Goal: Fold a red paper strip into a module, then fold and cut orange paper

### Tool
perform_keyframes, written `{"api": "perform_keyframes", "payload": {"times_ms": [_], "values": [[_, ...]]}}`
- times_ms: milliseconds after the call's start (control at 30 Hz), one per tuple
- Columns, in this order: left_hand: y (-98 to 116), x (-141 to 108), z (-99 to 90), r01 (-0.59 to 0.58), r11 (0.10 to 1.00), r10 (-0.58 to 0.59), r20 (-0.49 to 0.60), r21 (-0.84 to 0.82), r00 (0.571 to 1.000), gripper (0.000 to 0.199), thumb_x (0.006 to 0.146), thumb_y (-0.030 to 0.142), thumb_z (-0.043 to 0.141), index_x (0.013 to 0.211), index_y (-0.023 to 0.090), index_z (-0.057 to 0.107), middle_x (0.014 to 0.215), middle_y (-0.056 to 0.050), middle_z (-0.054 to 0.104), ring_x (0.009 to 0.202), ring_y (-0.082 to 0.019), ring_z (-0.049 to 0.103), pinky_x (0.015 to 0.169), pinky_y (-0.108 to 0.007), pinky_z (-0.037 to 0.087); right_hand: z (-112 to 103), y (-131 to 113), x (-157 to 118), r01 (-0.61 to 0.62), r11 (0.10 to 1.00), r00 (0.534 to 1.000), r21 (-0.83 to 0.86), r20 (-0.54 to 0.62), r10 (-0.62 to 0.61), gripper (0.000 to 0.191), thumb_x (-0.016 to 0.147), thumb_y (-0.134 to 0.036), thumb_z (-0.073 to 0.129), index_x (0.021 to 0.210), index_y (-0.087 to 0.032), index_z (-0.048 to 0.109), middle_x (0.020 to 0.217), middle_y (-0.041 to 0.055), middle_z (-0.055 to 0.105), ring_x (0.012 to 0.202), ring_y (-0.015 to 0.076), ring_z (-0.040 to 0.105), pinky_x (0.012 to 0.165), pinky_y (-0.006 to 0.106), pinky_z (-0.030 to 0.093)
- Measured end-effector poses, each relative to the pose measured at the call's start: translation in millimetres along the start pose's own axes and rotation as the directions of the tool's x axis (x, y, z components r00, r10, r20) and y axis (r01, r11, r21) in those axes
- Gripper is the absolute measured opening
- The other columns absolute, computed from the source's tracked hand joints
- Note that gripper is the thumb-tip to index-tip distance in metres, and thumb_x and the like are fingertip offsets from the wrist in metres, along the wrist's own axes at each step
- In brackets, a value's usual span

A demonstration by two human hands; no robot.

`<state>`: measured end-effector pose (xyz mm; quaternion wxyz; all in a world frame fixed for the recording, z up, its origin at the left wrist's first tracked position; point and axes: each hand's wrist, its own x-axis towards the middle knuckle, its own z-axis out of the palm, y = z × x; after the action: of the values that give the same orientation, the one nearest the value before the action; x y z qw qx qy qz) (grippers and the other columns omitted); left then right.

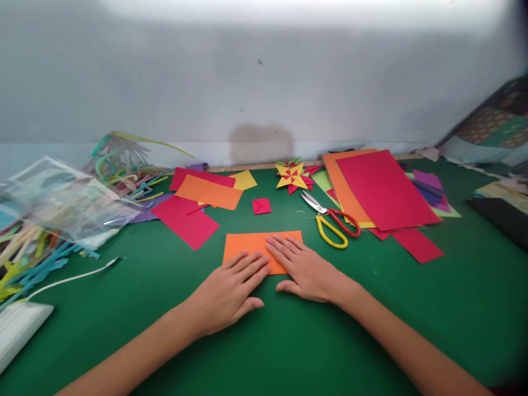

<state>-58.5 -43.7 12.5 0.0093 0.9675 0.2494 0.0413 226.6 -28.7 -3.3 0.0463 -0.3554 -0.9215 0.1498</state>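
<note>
An orange rectangle of paper (247, 242) lies on the green tabletop in front of me, its long side running left to right. My left hand (231, 289) rests flat over its lower left part, fingers stretched out. My right hand (303, 267) lies flat over the right part, fingertips near the middle of the sheet and thumb on the table. Part of the paper is hidden under both hands. Beyond it sits a small folded red square (262, 206). Scissors (330, 216) with one red and one yellow handle lie slightly open, to the right of the paper.
Red and orange sheets (208, 191) lie back left. Folded paper stars (291, 176) sit near the wall. A stack of large sheets (385, 190) is at right, with a black object (499, 220) farther right. Pipe cleaners, a clear plastic bag (70, 198) and a white device (25, 330) occupy the left.
</note>
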Motion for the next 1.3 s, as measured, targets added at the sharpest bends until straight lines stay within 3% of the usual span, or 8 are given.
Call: {"api": "perform_keyframes", "payload": {"times_ms": [100, 200, 467, 600, 833, 1100, 1300], "values": [[3.0, 11.2, 12.8, -0.015, 0.999, 0.015, 0.010, -0.041, 1.000, 0.077, 0.106, 0.064, 0.038, 0.168, 0.021, 0.023, 0.172, -0.007, 0.030, 0.161, -0.029, 0.026, 0.132, -0.046, 0.014, 1.7, 1.2, -0.4, 0.004, 1.000, 1.000, 0.007, -0.012, -0.004, 0.097, 0.099, -0.076, 0.042, 0.169, -0.014, 0.017, 0.176, 0.0132, 0.017, 0.164, 0.0298, 0.014, 0.133, 0.051, 0.020], [3.6, 6.3, 17.1, 0.017, 0.995, -0.013, 0.039, -0.095, 0.999, 0.081, 0.105, 0.065, 0.038, 0.170, 0.023, 0.013, 0.175, -0.005, 0.022, 0.163, -0.028, 0.020, 0.133, -0.045, 0.010, 1.9, 1.4, -0.3, 0.008, 1.000, 1.000, 0.007, -0.016, -0.008, 0.097, 0.099, -0.075, 0.044, 0.170, -0.016, 0.016, 0.176, 0.0132, 0.018, 0.164, 0.0297, 0.014, 0.133, 0.051, 0.020], [10.8, -16.8, 4.1, 0.028, 0.991, -0.016, 0.089, -0.134, 0.996, 0.081, 0.107, 0.063, 0.038, 0.170, 0.021, 0.008, 0.175, -0.004, 0.017, 0.163, -0.024, 0.018, 0.134, -0.041, 0.004, 1.1, 0.0, 0.0, 0.012, 1.000, 1.000, -0.024, -0.011, -0.012, 0.094, 0.101, -0.071, 0.043, 0.170, -0.015, 0.014, 0.176, 0.0134, 0.017, 0.164, 0.0292, 0.014, 0.133, 0.050, 0.019], [15.0, -30.5, 2.4, 0.045, 0.996, -0.040, 0.065, -0.077, 0.997, 0.076, 0.108, 0.059, 0.040, 0.169, 0.020, 0.016, 0.174, -0.003, 0.022, 0.162, -0.022, 0.025, 0.134, -0.039, 0.006, 0.1, -0.8, 0.3, 0.014, 0.999, 1.000, -0.030, -0.008, -0.014, 0.093, 0.102, -0.070, 0.043, 0.170, -0.015, 0.012, 0.175, 0.0138, 0.018, 0.163, 0.0304, 0.015, 0.133, 0.052, 0.021], [13.8, -60.7, 0.5, 0.104, 0.995, -0.104, -0.011, -0.010, 0.995, 0.071, 0.108, 0.047, 0.049, 0.168, 0.019, 0.024, 0.169, -0.003, 0.037, 0.156, -0.021, 0.037, 0.132, -0.036, 0.024, -0.2, -0.6, 0.2, 0.017, 1.000, 1.000, -0.010, -0.021, -0.017, 0.094, 0.102, -0.070, 0.044, 0.171, -0.020, 0.005, 0.176, 0.0121, 0.017, 0.163, 0.0307, 0.017, 0.133, 0.052, 0.021], [13.9, -79.0, -8.4, 0.203, 0.979, -0.202, -0.039, 0.028, 0.979, 0.071, 0.108, 0.044, 0.049, 0.168, 0.017, 0.023, 0.163, -0.004, 0.049, 0.150, -0.020, 0.048, 0.130, -0.035, 0.028, 0.7, 0.9, -0.7, 0.006, 1.000, 1.000, 0.000, -0.008, -0.006, 0.094, 0.101, -0.073, 0.040, 0.171, -0.019, 0.008, 0.176, 0.0115, 0.015, 0.163, 0.0302, 0.014, 0.133, 0.051, 0.019], [13.1, -83.6, -10.1, 0.253, 0.965, -0.243, -0.122, 0.069, 0.962, 0.074, 0.105, 0.046, 0.055, 0.166, 0.014, 0.028, 0.151, -0.008, 0.062, 0.136, -0.024, 0.061, 0.136, -0.044, 0.006, -1.4, -0.2, -0.4, 0.014, 1.000, 1.000, 0.008, -0.005, -0.014, 0.093, 0.102, -0.071, 0.040, 0.171, -0.019, 0.006, 0.176, 0.0113, 0.017, 0.163, 0.0293, 0.015, 0.133, 0.050, 0.017]]}}
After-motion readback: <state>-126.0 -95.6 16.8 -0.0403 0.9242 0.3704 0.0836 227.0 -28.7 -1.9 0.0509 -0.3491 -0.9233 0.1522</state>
